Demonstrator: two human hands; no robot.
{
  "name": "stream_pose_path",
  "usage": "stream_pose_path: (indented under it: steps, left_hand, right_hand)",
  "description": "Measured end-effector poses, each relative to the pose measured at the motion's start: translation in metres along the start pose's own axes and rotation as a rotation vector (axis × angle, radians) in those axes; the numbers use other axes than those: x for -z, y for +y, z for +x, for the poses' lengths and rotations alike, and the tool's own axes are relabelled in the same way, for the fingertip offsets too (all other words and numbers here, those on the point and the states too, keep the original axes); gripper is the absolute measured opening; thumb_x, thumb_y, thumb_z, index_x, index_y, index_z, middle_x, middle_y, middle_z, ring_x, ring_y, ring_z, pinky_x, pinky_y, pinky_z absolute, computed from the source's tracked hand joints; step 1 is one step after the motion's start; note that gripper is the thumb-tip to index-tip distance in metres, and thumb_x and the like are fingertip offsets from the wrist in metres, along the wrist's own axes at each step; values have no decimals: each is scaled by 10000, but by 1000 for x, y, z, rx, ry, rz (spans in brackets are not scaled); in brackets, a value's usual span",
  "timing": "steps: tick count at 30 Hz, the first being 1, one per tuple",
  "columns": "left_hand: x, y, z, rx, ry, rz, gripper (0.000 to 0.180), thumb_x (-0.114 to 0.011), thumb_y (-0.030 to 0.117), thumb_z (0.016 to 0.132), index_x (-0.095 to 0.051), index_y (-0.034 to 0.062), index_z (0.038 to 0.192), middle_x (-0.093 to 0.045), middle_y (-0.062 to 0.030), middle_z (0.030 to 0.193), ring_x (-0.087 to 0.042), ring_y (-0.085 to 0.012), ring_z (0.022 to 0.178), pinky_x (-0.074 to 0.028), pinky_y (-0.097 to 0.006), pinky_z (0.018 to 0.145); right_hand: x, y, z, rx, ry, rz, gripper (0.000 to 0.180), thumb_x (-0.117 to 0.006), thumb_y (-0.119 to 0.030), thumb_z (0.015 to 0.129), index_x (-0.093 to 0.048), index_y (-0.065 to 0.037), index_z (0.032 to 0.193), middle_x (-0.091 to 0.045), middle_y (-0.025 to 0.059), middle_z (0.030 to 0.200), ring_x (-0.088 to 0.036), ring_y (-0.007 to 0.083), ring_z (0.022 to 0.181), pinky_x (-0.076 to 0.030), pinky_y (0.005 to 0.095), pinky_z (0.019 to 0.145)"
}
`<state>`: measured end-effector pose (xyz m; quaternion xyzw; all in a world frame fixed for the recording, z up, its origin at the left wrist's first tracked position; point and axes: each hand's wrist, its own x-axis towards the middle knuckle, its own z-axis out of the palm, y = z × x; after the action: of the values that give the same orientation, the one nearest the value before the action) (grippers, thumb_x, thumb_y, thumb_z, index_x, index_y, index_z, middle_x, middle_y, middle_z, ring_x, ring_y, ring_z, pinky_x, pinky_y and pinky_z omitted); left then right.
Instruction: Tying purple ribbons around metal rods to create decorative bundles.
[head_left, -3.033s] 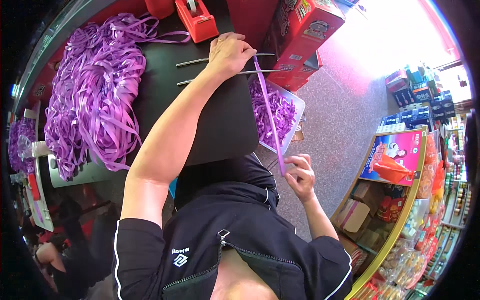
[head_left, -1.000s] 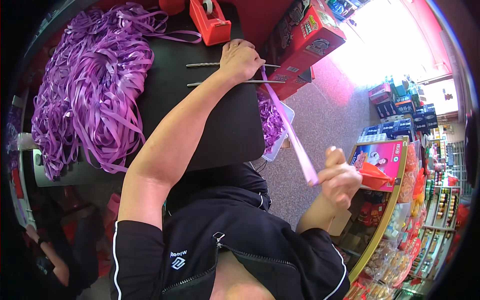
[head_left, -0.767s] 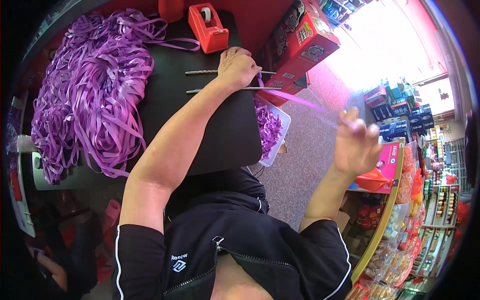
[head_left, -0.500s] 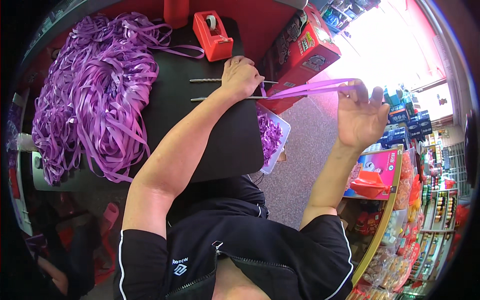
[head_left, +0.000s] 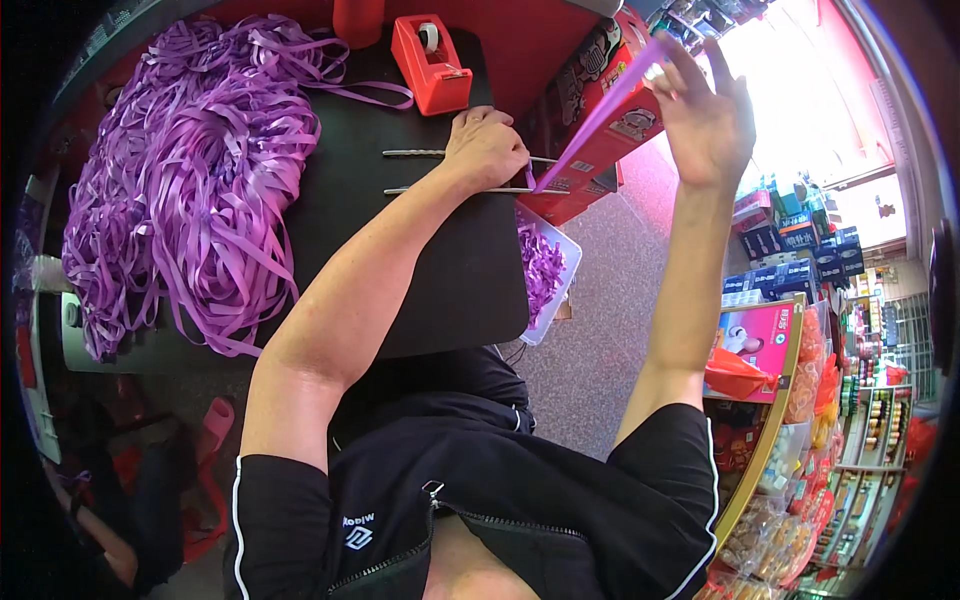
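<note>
My left hand is palm down over two thin metal rods at the right part of a black tabletop. Its fingers curl down over the rods; the fingertips are partly hidden. Around the rods' right ends, close to my left thumb, runs a flat purple ribbon. My right hand is raised beyond the table's right edge and pinches the ribbon, which stretches taut up to it. A large heap of purple ribbon covers the left side of the table.
Behind my left hand stands a red tape dispenser. A white bin with purple ribbon pieces sits below the table's right edge, near a red carton. Shelves of goods and a display case line the right.
My right hand has swung up and away, so the ribbon now slants upward from the rods instead of running almost level. My left hand has stayed over the rods.
</note>
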<state>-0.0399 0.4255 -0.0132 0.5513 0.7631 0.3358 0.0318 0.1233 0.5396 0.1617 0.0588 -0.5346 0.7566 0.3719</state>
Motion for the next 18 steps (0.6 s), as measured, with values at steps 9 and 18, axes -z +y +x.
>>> stream_pose_path:
  steps: [9, 18]
  left_hand:
    - [8, 2, -3, -16, -76, -23, 253, -603, 269, 775, -750, 170, 956, -504, -107, 1350, -341, -320, 1326, -224, -442, 1103]
    - [10, 8, -5, -28, -73, -27, 279, -590, 161, 731, -731, 125, 969, -498, -108, 1349, -326, -314, 1342, -226, -438, 1112]
  right_hand:
    - [70, 86, 88, -92, -8, 54, 378, -507, -362, 950, -569, -89, 1204, -624, 239, 1144, -604, 169, 798, -459, 254, 715]
    - [149, 204, 90, -388, 7, 266, 463, -378, -374, 998, -416, -76, 1350, -536, 265, 1278, -540, 198, 838, -441, 291, 772]
